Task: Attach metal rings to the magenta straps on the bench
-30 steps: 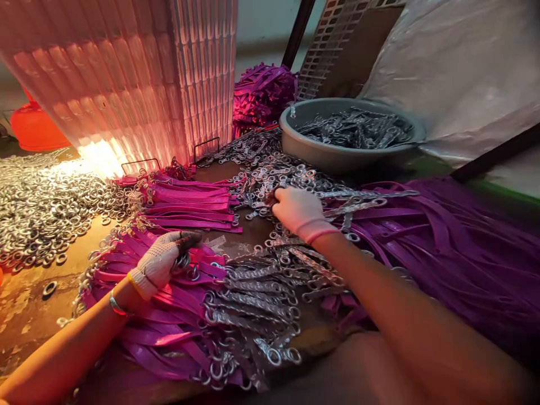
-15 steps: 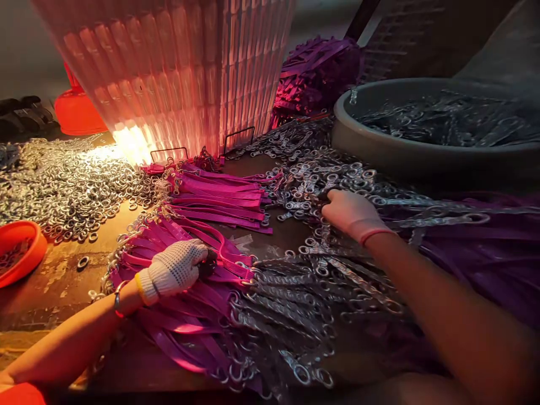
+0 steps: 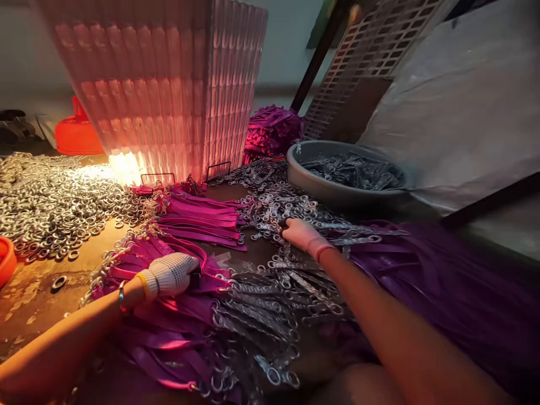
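Observation:
My left hand [image 3: 171,274], in a white dotted glove with a yellow cuff, lies over the pink straps [image 3: 181,315] at the lower left. Its fingers are curled round something dark that I cannot make out. My right hand [image 3: 301,235], in a pale glove, reaches to the heap of silver ring-ended pieces [image 3: 274,205]. The fingers are closed at the edge of that heap, and what they hold is too small to name. Twisted silver pieces [image 3: 261,306] hang from the straps' right ends. Another bundle of pink straps [image 3: 202,216] lies behind my left hand.
A grey basin [image 3: 329,188] of metal pieces stands behind the heap. Silver rings [image 3: 54,202] are piled at the left, by an orange bowl [image 3: 6,261]. Ribbed clear panels [image 3: 147,101] stand at the back. Purple straps [image 3: 413,281] spread at the right.
The view has tilted up and turned right, so things sit further left and more of the background shows. Both hands keep nearly the same places among the straps and silver pieces.

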Motion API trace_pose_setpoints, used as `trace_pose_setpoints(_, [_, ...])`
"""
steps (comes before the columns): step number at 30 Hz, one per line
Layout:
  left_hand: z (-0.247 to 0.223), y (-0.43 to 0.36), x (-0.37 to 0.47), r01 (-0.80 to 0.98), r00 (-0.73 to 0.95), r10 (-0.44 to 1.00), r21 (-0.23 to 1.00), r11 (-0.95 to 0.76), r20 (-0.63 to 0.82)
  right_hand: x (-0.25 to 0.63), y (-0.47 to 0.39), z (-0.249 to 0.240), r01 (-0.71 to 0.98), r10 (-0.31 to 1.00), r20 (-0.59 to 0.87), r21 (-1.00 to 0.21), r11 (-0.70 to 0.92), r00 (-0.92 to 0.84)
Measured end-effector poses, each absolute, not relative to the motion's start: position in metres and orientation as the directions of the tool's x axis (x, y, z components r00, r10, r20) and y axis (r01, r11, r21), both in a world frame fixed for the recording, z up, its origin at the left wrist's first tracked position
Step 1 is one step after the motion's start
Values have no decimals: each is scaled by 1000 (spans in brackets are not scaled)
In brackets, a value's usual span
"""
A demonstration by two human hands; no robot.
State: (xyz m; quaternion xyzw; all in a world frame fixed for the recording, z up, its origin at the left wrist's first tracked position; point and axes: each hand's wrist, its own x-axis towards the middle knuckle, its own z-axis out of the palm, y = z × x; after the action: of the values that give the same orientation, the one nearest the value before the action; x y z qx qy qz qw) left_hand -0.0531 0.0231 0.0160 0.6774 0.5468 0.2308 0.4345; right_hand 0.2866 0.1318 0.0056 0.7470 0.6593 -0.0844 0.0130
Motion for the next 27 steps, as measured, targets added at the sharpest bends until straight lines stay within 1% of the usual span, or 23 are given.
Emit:
trace_pose_setpoints(2, [13,27,-58,614,358,917,784,-90,-175,287,126,7,984,985,-105,-102,-147,137])
trace_pose_setpoints(4, [12,28,-63,606,371,911,790,-92,-179,287,120,12,980,987,-45,-120,-156,152])
trace_pose_setpoints(6, [15,26,-65,477,349,914,879,17,-207,284,113,20,978,989,25,-151,-143,149])
trace_pose_setpoints(8, [20,21,-62,270,350,899,947,174,-265,276,103,28,976,990,87,-196,-94,113])
trace_pose_setpoints(9, [23,18,-58,177,364,886,955,238,-288,269,97,31,965,991,116,-258,-42,74])
trace_pose_setpoints(11, [28,13,-47,53,392,868,949,310,-305,250,83,35,880,985,170,-462,115,-40])
trace_pose_setpoints(13, [30,10,-35,9,402,867,948,319,-296,229,65,33,684,962,214,-677,270,-167])
trace_pose_setpoints(14, [30,9,-28,-1,408,868,951,311,-283,218,56,32,581,947,231,-749,319,-222])
trace_pose_setpoints(15, [30,9,-22,-8,415,869,954,300,-270,209,47,30,494,928,252,-791,361,-273])
trace_pose_setpoints(17, [29,10,-12,-23,430,867,957,289,-251,195,29,29,381,872,328,-802,460,-362])
trace_pose_setpoints(19, [28,11,-3,-62,445,858,947,315,-256,188,15,32,326,790,414,-748,579,-452])
trace_pose_setpoints(21, [30,12,4,-105,464,839,923,371,-285,187,5,38,292,732,455,-708,642,-506])
trace_pose_setpoints(22, [32,12,7,-125,471,828,906,405,-305,187,3,40,277,728,459,-714,643,-509])
trace_pose_setpoints(24, [35,12,14,-164,472,809,867,471,-350,188,2,41,245,762,445,-764,597,-471])
trace_pose_setpoints(27, [36,13,22,-222,438,813,831,511,-383,186,7,36,151,852,382,-877,457,-358])
